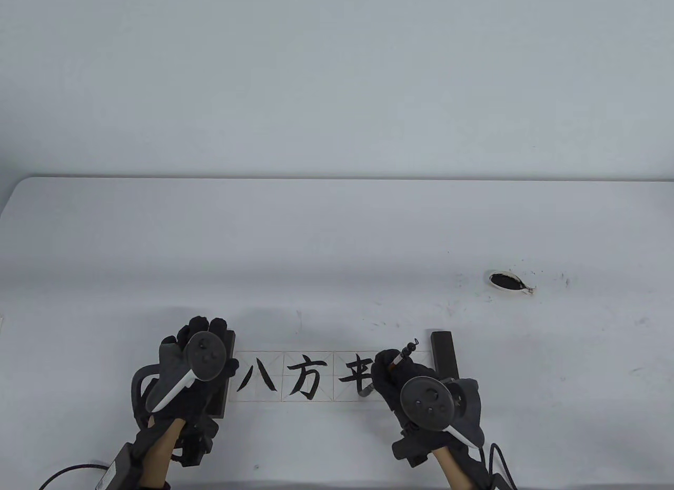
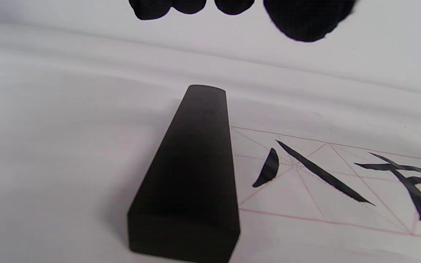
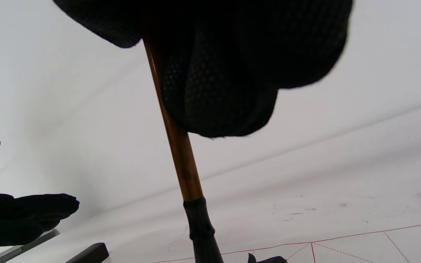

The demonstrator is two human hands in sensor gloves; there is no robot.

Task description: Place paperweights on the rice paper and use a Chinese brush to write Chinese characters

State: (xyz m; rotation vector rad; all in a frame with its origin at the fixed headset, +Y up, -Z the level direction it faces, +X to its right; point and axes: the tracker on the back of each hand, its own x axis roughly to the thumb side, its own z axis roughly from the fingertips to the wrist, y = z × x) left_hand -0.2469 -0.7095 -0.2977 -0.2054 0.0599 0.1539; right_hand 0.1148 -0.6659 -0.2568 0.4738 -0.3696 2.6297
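Observation:
A gridded strip of rice paper [image 1: 316,377] lies near the table's front edge with two finished black characters and part of a third. A dark paperweight [image 2: 192,175] sits on its left end. My left hand [image 1: 205,337] hovers over that weight with relaxed fingers [image 2: 305,18] clear of it. A second dark paperweight [image 1: 445,356] lies on the paper's right end. My right hand [image 1: 389,366] grips the brush [image 3: 175,146], a brown shaft with a dark ferrule [image 3: 201,233], held upright over the third character. Its tip is hidden.
A small ink dish [image 1: 506,281] holding black ink stands to the back right, with ink specks on the white table [image 1: 337,237] around it. Cables trail from both wrists at the front edge.

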